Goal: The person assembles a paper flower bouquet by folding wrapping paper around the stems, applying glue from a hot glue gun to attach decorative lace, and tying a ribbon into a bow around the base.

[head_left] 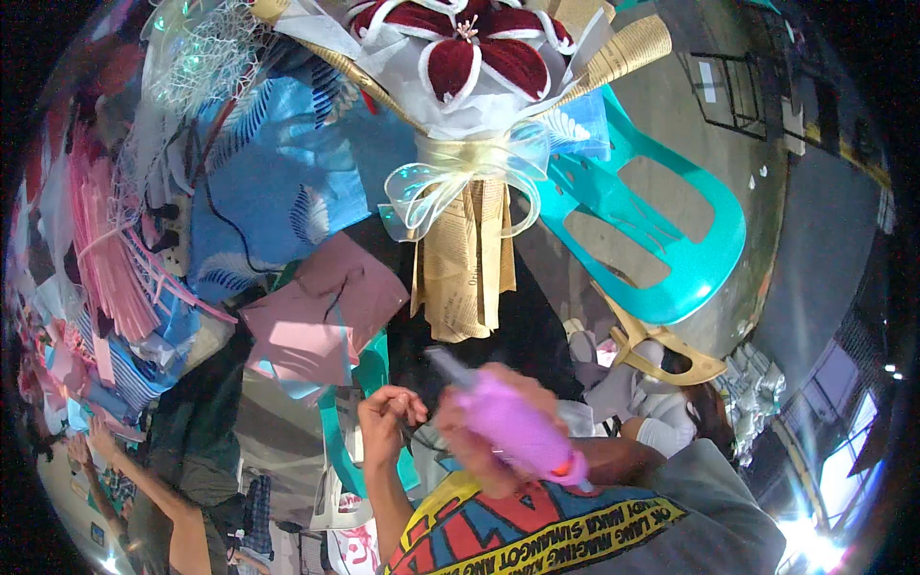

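Clearly, in the head view, the right hand (479, 426) had its grip closed around a purple glue gun (513, 426), nozzle aimed up toward the bouquet (467, 144) with its dark red flower (470, 48), cream ribbon bow (460, 177) and paper wrap. The left hand (386, 422) was pinched narrow, though on what I could not tell. Holding the nozzle steady and close to the wrap, fingers clear, seemed wise.
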Available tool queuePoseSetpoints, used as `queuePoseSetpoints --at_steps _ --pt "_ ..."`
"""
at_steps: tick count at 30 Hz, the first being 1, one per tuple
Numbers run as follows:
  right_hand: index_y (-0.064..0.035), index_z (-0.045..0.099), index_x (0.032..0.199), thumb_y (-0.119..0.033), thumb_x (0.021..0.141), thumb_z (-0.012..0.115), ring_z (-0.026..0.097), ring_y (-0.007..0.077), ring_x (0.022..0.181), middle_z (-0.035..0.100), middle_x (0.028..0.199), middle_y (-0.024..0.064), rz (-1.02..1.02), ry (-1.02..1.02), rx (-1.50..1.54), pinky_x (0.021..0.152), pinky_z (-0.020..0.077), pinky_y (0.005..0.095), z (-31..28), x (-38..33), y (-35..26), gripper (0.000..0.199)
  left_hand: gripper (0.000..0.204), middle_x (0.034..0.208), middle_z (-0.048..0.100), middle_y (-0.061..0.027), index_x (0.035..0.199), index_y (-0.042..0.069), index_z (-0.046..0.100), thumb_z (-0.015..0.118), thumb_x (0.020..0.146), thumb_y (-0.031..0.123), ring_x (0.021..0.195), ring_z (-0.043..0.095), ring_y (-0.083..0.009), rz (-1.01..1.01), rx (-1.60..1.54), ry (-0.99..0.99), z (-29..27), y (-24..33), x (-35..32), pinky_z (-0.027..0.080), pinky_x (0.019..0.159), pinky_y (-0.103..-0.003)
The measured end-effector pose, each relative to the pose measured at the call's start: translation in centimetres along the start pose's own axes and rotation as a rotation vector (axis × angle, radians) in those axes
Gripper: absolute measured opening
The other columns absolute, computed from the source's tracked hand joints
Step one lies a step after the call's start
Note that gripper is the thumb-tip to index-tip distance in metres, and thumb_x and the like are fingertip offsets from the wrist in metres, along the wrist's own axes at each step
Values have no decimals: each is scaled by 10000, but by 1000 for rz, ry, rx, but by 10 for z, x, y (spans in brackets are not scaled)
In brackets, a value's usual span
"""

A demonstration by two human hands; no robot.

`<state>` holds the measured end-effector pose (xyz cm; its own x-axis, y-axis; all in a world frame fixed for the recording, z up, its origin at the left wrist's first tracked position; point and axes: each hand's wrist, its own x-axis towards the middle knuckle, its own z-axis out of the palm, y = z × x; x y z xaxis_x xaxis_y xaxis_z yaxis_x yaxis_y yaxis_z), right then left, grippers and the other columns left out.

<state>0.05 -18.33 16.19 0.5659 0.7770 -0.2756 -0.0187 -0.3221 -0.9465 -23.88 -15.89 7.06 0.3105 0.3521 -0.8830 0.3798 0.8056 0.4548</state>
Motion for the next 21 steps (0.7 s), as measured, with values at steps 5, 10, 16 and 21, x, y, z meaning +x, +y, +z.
queuePoseSetpoints --at_steps 5,10,16,21 --pt "-45 709 1019 -133 814 788 652 304 675 645 811 121 -97 54 263 602 509 395 76 50 5 237 177 762 729 -102 898 -64 731 695 919 108 715 634 -106 63 695 586 -53 -45 -10 496 611 -284" --pt "-57 719 1121 -206 898 735 674 247 728 675 839 127 -221 -7 -152 652 510 386 154 92 35 268 91 759 732 -75 909 -42 750 724 899 46 677 638 -114 84 471 744 -78 -13 -29 506 619 -289" --pt "-89 732 1192 -388 882 763 707 315 863 740 953 162 272 -201 486 806 543 436 158 150 41 431 48 755 691 -60 874 -33 733 752 876 11 731 650 -130 266 341 837 -84 -17 -36 511 688 -270" --pt "-16 723 1115 -398 870 785 713 370 816 740 888 197 253 -350 41 756 537 431 135 176 35 459 68 794 697 -72 873 -41 720 758 873 15 752 657 -130 148 441 927 -79 -27 -32 513 694 -259"
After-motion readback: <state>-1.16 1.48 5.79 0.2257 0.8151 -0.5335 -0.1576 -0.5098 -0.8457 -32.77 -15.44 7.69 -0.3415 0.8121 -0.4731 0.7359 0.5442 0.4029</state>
